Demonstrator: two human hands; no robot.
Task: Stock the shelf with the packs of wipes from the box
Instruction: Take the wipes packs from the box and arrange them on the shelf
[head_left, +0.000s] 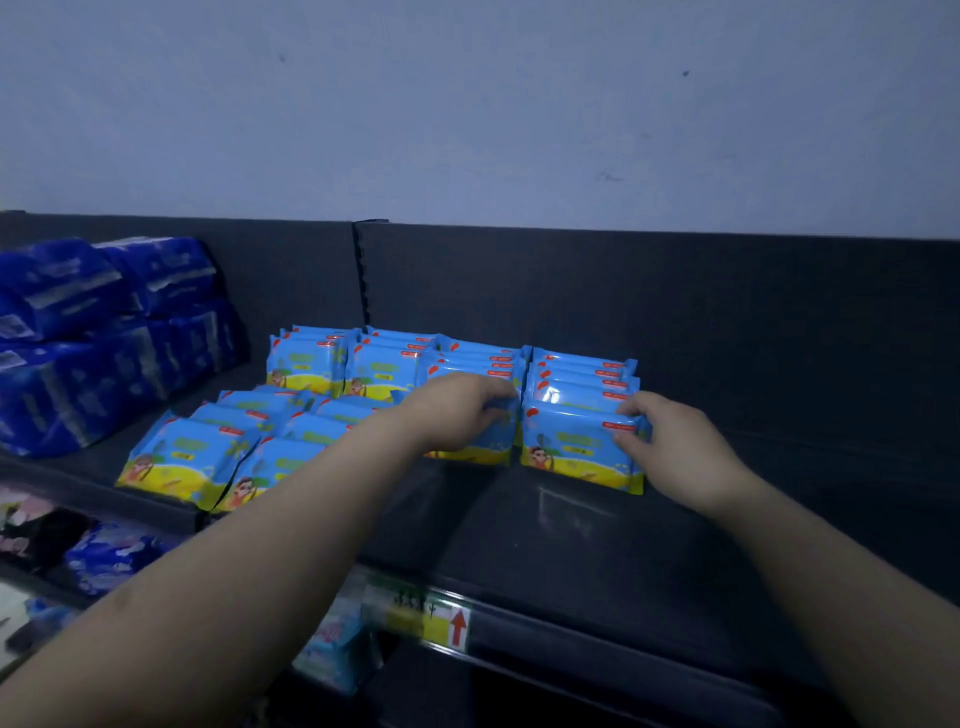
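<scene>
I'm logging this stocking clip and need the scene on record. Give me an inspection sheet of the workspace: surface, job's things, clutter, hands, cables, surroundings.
Surface: dark shelf, bare toward the front right; price label on its front edge.
Job's things: light-blue packs of wipes in rows, upright at the back and right, leaning at the front left; box not in view.
Clutter: nothing seen.
Hands: left hand grips the middle pack from above; right hand pinches the right pack at its right end.
Cables: nothing seen.
Surroundings: dark-blue bundles stacked at left; pale wall behind.
</scene>
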